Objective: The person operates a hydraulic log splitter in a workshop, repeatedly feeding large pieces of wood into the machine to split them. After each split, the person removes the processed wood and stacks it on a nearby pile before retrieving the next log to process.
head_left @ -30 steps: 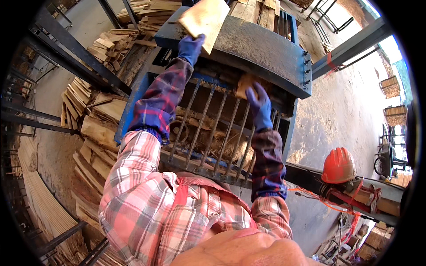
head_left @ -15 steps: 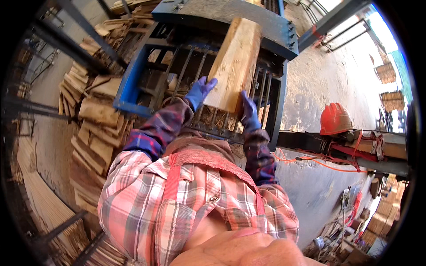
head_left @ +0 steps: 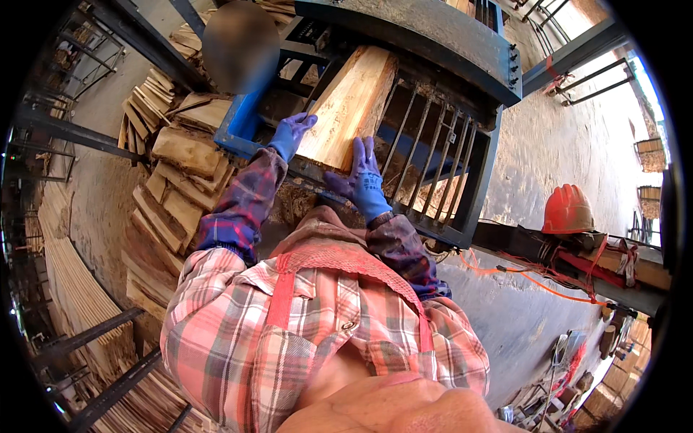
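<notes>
Sawmill yard, wood slab (head_left: 351,105) between left hand (head_left: 291,134), right hand (head_left: 363,182)

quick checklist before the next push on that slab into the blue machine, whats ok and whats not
1. Left hand flat on the wood slab's left edge, gloved: ok.
2. Right hand flat on the slab's near end, gloved: ok.
3. Slab lying on the metal grate, pointing into the machine housing: ok.
4. Fingers out of the machine opening: ok, both hands sit at the near end.
5. What lies inside the opening ahead of the slab: cannot tell, hidden.
6. Orange hard hat worn: not ok, it rests on the bench to the right.
</notes>
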Demonstrator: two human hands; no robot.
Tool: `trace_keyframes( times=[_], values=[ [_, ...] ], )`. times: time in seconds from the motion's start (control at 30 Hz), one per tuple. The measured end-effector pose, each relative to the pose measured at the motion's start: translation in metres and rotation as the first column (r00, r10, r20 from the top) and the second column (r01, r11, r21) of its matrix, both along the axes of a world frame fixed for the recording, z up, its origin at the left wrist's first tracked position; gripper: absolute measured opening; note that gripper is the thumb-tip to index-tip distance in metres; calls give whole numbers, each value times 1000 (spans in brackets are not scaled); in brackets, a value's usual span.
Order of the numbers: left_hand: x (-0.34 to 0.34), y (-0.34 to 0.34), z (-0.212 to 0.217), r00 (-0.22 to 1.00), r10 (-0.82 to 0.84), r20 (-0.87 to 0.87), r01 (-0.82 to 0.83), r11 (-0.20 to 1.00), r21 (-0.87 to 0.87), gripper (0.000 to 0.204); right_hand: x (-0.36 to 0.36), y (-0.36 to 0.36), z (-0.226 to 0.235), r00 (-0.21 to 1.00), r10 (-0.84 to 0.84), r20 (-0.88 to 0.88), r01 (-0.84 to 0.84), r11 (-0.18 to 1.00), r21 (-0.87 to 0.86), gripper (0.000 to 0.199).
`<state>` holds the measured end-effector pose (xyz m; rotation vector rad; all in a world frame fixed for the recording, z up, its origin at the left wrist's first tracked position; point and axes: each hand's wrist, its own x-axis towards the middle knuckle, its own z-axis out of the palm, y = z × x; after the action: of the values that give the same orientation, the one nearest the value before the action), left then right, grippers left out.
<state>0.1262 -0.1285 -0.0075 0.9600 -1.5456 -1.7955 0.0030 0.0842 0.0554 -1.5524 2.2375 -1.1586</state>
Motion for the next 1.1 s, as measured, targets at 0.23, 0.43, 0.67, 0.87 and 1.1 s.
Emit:
trace_keyframes(
  times=[0.23,0.43,0.67,0.87,1.1],
  values=[
    [-32,-3,14,872,222,435,214,627,-749,25,-24,-21,-26,959,-43,-280,94,981,171,90],
    [-93,-21,-24,858,403,319,97,482,-871,20,-78,-51,-77,850,-29,-525,114,985,130,89],
    [-91,-35,39,939,336,-72,-220,426,-877,12,-131,-111,-23,958,-2,-288,11,1000,28,59],
    [65,44,53,901,428,-72,-348,613,-709,12,35,-141,83,501,636,587,-626,735,-263,39],
    [234,168,-41,694,643,324,-465,744,-480,19,201,-87,-51,7,77,997,-835,549,-37,57]
  ],
)
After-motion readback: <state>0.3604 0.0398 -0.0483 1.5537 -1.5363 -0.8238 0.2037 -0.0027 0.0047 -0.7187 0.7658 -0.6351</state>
